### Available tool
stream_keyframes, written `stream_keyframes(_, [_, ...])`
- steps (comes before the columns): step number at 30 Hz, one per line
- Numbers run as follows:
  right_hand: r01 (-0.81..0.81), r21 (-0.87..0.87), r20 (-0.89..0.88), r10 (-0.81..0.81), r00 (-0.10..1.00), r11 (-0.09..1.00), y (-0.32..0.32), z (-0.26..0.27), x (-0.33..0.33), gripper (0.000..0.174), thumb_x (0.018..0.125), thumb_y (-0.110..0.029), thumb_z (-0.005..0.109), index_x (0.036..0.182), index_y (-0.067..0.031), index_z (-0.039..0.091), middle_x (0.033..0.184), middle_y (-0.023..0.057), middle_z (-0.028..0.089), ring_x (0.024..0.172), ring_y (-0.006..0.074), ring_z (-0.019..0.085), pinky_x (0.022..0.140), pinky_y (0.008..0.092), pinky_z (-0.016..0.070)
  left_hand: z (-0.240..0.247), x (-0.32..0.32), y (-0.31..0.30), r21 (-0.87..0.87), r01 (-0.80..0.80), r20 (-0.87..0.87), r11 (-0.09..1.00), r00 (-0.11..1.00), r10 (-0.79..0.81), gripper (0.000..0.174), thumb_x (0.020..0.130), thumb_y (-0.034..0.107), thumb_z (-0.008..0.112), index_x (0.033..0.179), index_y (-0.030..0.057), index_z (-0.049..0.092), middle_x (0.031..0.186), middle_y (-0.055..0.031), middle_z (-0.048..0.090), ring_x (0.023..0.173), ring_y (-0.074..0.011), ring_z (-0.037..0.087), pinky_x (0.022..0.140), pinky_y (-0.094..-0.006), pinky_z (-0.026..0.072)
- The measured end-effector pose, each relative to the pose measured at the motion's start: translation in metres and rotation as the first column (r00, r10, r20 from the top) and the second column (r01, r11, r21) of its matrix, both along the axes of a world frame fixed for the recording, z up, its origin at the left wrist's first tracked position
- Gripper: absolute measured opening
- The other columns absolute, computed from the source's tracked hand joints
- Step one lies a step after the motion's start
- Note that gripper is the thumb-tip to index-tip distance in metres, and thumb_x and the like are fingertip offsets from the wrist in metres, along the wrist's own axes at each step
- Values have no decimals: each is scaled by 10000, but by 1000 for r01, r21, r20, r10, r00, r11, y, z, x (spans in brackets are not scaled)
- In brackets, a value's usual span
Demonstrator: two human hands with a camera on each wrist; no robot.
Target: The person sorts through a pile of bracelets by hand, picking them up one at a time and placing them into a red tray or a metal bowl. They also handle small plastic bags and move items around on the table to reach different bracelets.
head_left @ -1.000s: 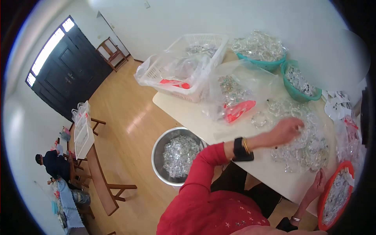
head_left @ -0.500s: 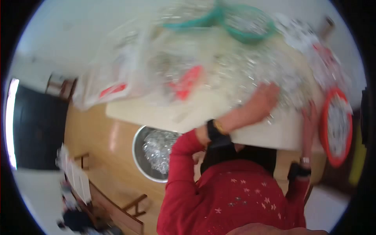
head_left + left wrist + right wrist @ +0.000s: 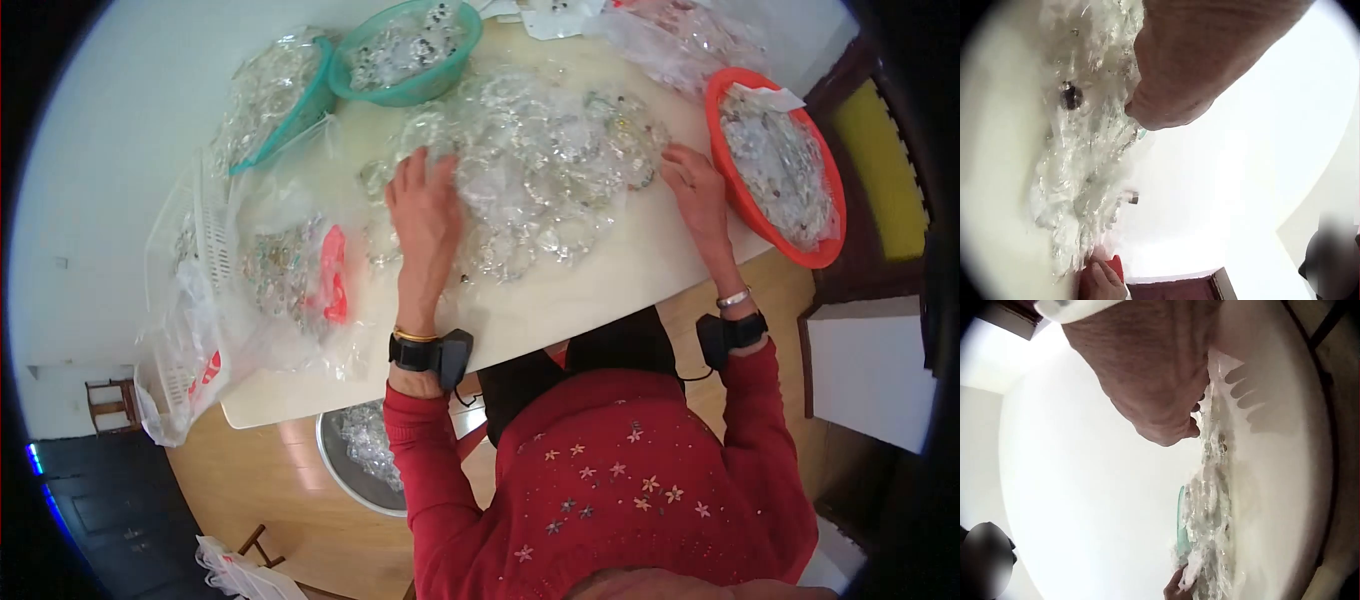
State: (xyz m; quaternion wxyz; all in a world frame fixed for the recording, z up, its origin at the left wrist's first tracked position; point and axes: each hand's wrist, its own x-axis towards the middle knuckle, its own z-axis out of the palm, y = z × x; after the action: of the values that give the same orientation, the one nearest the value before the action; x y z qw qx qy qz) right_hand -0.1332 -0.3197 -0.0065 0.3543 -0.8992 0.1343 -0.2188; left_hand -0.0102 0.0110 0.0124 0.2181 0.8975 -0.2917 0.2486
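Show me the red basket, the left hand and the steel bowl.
red basket (image 3: 713,120), head view, left rim.
left hand (image 3: 425,205), head view, back of the hand.
steel bowl (image 3: 335,480), head view, lower left wall.

I see a pale cream bench (image 3: 600,290) filling the upper half of the head view, its rounded edge toward the bottom of the frame. A wide heap of clear wrapped pieces (image 3: 540,170) lies straight on the top at centre. At upper centre stands a teal basket (image 3: 400,95) full of similar pieces, with a second teal basket (image 3: 290,125) just left of it. A red basket (image 3: 790,250) sits at the right end. On the left, a clear bag with red print (image 3: 300,270) lies beside a white basket (image 3: 205,240) at the far edge. More crumpled clear bags (image 3: 680,35) lie at upper right.
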Motion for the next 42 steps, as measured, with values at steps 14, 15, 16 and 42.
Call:
stream_keyframes(14, [191,102,38,-195,980,976,-27,-11,65,479,684,-99,707,1122,-1,538,1003,167,613,934,259,597,804,320,474,-7,6,11,-374,-25,-187,927,981,-48,303,778,-36,463,987,69,656,1238,-248,481,1150,-365,459,963,-375,364])
stream_keyframes(15, [190,102,34,-195,980,976,-25,-11,63,479,684,-99,707,1122,-1,538,1003,167,613,934,259,597,804,320,474,-6,5,10,-397,-13,-169,918,984,-59,296,782,-34,465,982,70,656,1234,-237,488,1140,-357,467,948,-370,376])
stream_keyframes(16, [183,229,38,-196,980,956,-23,-11,61,460,694,-91,702,1119,-7,548,963,140,612,896,228,597,774,302,478,-5,4,10,-419,-1,-152,908,986,-69,288,786,-33,466,977,70,656,1230,-226,495,1131,-349,475,933,-365,388])
stream_keyframes(42, [-407,805,312,274,910,433,151,46,62,250,818,-66,622,1036,51,589,864,92,645,731,147,624,656,269,531,15,-26,-12,-852,-112,-508,512,416,-754,134,838,99,562,917,-1,603,692,-42,597,560,-95,506,505,-219,377])
